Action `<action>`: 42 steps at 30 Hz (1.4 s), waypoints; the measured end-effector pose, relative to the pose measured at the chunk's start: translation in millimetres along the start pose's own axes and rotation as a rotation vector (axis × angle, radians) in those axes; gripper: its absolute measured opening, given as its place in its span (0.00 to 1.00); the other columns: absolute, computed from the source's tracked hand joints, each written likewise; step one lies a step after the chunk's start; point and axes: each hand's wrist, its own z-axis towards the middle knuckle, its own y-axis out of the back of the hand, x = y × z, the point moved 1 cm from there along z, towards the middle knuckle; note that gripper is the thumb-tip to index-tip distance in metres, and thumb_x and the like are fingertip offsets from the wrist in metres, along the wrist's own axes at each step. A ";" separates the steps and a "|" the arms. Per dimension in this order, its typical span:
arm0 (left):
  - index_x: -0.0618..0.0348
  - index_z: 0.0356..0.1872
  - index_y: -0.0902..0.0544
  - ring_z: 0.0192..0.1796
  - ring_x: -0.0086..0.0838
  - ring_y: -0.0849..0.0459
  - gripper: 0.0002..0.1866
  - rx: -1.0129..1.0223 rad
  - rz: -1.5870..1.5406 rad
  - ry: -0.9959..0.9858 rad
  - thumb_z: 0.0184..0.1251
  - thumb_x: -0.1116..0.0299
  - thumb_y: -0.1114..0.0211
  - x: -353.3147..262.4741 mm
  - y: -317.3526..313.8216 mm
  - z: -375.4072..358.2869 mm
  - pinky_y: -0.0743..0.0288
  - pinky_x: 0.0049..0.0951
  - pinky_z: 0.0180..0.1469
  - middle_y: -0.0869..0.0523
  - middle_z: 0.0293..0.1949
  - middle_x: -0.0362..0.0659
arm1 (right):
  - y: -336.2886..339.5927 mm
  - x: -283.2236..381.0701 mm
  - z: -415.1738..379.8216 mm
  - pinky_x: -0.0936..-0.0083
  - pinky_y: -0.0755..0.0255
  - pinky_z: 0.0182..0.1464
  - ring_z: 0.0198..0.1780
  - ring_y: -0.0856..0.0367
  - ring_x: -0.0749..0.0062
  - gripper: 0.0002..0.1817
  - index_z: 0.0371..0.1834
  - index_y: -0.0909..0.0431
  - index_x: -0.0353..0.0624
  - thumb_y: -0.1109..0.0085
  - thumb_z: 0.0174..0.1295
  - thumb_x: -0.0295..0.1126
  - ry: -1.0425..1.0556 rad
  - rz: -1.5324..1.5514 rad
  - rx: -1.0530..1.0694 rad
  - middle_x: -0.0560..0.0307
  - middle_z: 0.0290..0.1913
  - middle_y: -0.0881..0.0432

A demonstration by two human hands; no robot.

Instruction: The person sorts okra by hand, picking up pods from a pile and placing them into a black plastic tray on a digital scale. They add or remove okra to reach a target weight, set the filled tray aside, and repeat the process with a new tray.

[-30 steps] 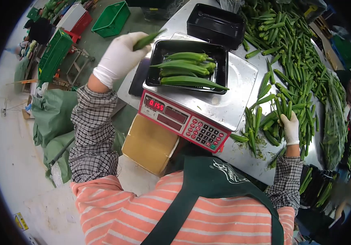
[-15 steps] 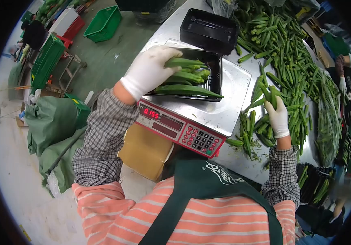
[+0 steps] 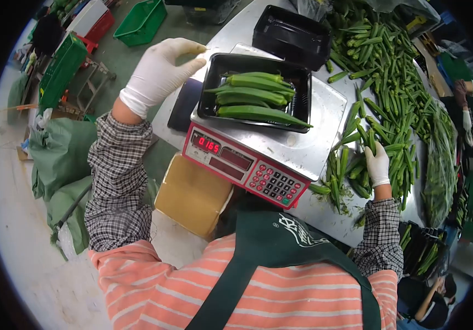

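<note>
A black plastic tray rests on the metal pan of a red scale. Several okra pods lie side by side in it, one long pod reaching over the tray's near rim. My left hand, in a white glove, hovers just left of the tray, thumb and fingers apart, holding nothing. Beside the large okra heap, my gloved right hand has its fingers closed around okra pods. The scale's red digits appear to read 0165.
A stack of empty black trays stands behind the scale. Clear plastic film lies along the heap's right side. On the floor are a green crate and green sacks. Other people are at the right edge.
My left hand has let go of the okra in the tray and drawn back to the left. The display went from 0155 to 0165. My right hand stays at the heap with okra.
</note>
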 end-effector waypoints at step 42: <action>0.64 0.42 0.17 0.42 0.19 0.21 0.11 -0.195 0.000 0.202 0.61 0.70 0.36 44.0 36.0 -13.8 0.30 0.20 0.48 0.15 0.37 0.39 | 39.8 155.1 18.3 0.86 0.36 0.34 0.28 0.29 0.84 0.14 0.31 0.21 0.37 0.40 0.59 0.39 -0.137 0.622 0.311 0.65 0.27 0.23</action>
